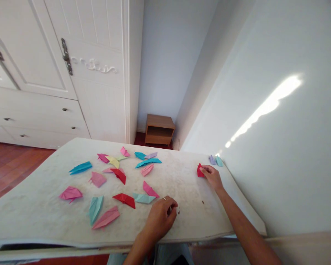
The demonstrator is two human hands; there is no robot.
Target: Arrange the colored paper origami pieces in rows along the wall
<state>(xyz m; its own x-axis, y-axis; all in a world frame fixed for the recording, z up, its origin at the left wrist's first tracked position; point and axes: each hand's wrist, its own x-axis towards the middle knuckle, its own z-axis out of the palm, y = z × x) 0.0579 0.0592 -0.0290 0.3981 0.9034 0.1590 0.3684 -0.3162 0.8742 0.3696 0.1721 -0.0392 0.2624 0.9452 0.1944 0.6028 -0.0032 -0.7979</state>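
1. A red folded paper piece (199, 171) is pinched at its right side by the fingers (205, 169) of the right hand (213, 178), which are closed down to the thickness of the paper.
2. The red piece is carried at the left of those fingers. Its taller direction appears to be pointed away from the body, across the line of the fingers; whether the bench (182, 191) is touched by its lower edge cannot be told.
3. Just beyond the right fingers and to their right, 2 pieces are seen side by side near the wall (264, 154): a purple piece (212, 159), the closer of the 2, and a pale teal piece (219, 161). Both are slanted from far left to near right.
4. The fingers of the left hand (160, 217) are loosely curled low over the bench, well apart from the red piece, which is placed beyond them and to the right. No paper is seen in them; their inner side is partly hidden.
5. Just beyond the left fingers, to their left, a mint piece (143, 198) and a pink piece (150, 189) are found.
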